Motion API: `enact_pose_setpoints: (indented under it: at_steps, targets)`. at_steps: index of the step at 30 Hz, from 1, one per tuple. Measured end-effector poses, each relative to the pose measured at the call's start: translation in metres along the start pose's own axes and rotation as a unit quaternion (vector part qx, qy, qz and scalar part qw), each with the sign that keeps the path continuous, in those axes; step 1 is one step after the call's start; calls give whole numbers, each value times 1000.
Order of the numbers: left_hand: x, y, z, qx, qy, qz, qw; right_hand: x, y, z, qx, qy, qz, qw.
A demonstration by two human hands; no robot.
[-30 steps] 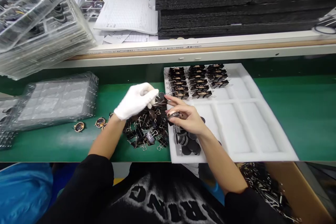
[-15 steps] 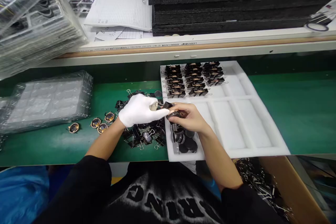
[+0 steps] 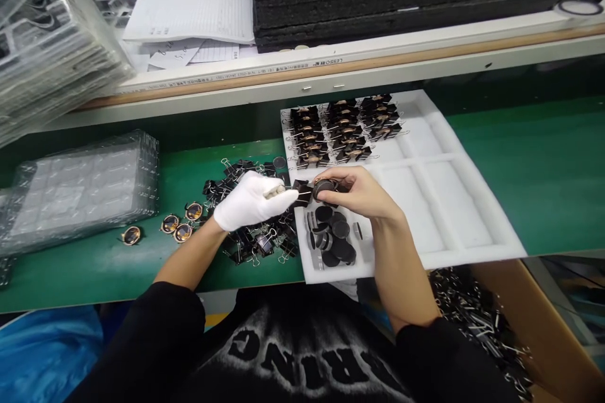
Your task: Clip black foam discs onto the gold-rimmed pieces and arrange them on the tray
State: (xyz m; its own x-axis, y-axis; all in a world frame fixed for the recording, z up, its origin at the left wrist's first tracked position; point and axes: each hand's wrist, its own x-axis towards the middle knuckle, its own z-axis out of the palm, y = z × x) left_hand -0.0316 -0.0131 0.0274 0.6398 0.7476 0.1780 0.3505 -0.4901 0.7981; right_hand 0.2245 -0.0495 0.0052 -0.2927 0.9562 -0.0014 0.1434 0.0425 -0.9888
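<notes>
My left hand (image 3: 253,201), in a white glove with bare fingertips, pinches a black binder clip (image 3: 302,192) by its wire handles. My bare right hand (image 3: 357,192) grips a round dark disc (image 3: 324,187) with a gold-coloured rim, just right of the clip. Below them, several black discs (image 3: 339,245) lie in the near left compartment of the white foam tray (image 3: 513,252). Clipped round pieces (image 3: 309,138) stand in rows in the tray's far compartments. A pile of binder clips (image 3: 246,242) lies under and around my left hand.
Several gold-rimmed round pieces (image 3: 183,232) lie on the green table (image 3: 94,277), beside stacked clear plastic trays (image 3: 85,182). Black foam sheets (image 3: 401,0) and papers (image 3: 189,0) rest on the shelf behind. A cardboard box (image 3: 543,327) of clips stands below right.
My right hand has moved slightly right with the disc, opening a small gap from the clip. The black discs in the tray are more exposed. The camera view has shifted a little.
</notes>
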Motion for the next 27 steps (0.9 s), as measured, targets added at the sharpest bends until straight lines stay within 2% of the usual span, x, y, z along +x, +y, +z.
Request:
enact_pose_setpoints:
  at_steps: [6, 11, 15, 19, 22, 24, 26, 27]
  targets:
    - [0, 2, 17, 2, 14, 70, 997, -1, 4, -3, 15, -41, 7, 999]
    - [1, 1, 22, 9, 35, 87, 996, -2, 5, -5, 14, -51, 13, 998]
    - [1, 2, 20, 4, 20, 49, 999, -1, 4, 0, -2, -51, 13, 999]
    - [1, 5, 8, 27, -26, -39, 999, -2, 4, 3, -8, -45, 9, 999]
    - [0, 9, -3, -51, -43, -122, 990, -6, 5, -3, 49, -62, -1, 997]
    - [-2, 13, -7, -143, -65, -148, 976, -10, 5, -9, 131, -121, 5, 984]
    - [-3, 17, -5, -276, -98, -170, 941, -12, 3, -11, 190, -159, -13, 969]
    - [-2, 19, -3, -357, -115, -189, 907, -11, 0, -9, 198, -150, -48, 967]
